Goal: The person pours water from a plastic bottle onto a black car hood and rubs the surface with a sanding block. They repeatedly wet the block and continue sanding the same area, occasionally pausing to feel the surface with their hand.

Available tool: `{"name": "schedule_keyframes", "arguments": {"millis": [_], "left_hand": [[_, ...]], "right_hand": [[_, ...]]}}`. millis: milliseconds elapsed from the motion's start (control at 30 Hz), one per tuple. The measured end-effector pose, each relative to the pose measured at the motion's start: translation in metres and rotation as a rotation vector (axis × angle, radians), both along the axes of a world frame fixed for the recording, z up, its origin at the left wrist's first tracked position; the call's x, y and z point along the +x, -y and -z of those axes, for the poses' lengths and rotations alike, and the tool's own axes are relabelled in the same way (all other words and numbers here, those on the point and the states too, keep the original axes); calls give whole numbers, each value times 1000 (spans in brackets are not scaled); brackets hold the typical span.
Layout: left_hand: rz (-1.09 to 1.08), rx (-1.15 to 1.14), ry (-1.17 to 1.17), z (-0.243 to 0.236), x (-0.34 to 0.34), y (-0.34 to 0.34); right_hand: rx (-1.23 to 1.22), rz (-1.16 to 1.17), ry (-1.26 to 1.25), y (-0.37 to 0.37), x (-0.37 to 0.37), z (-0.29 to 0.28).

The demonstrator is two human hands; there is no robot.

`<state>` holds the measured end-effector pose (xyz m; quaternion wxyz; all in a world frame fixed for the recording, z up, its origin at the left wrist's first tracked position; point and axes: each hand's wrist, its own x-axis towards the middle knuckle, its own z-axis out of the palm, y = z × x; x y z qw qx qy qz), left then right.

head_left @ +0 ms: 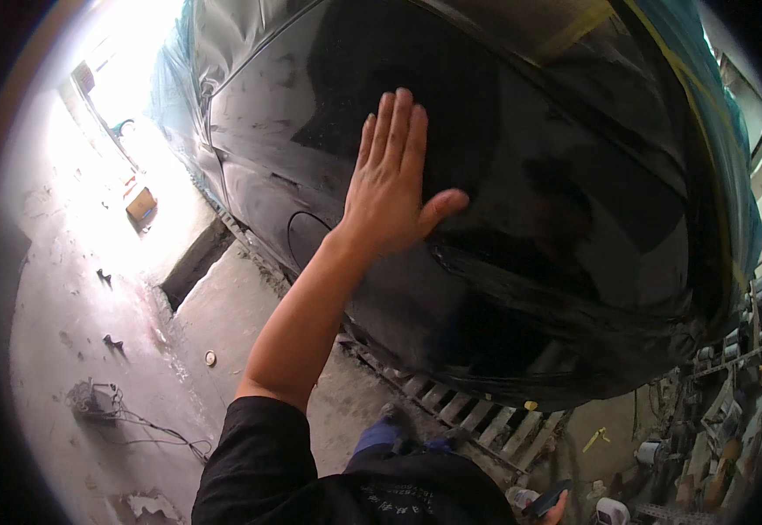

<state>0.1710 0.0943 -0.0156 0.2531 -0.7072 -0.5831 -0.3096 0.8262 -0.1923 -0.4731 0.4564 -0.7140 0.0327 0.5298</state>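
Observation:
My left hand is stretched over the glossy black car body, palm toward the panel, fingers together and thumb out to the right. It appears to rest flat on the surface; the palm side is hidden. Left of the wrist, a thin curved line marks a round flap, likely the fuel door. Low at the picture's edge, part of my right hand shows, closed on a dark flat object whose kind I cannot make out.
Bluish plastic sheeting and yellow tape edge the car. Slatted grating runs below it. A cable with a dark device lies on the floor at left, near a pit and a cardboard box. Cluttered parts stand at right.

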Motion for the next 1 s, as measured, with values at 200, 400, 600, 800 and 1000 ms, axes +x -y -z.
{"name": "schedule_keyframes", "arguments": {"millis": [200,400,600,800,1000], "left_hand": [[142,-63,-55,35,-16,17],[194,-71,-84,30,-41,14],[192,144,-12,-12,-21,-32],[287,98,-26,6,-15,-14],[350,25,-28,25,-14,7]], "right_hand": [[100,-21,79,54,-18,-20],[83,40,79,81,-108,-94],[77,181,15,130,-164,-98],[25,198,-125,158,-190,-105],[46,105,-64,181,-182,-98]]}}
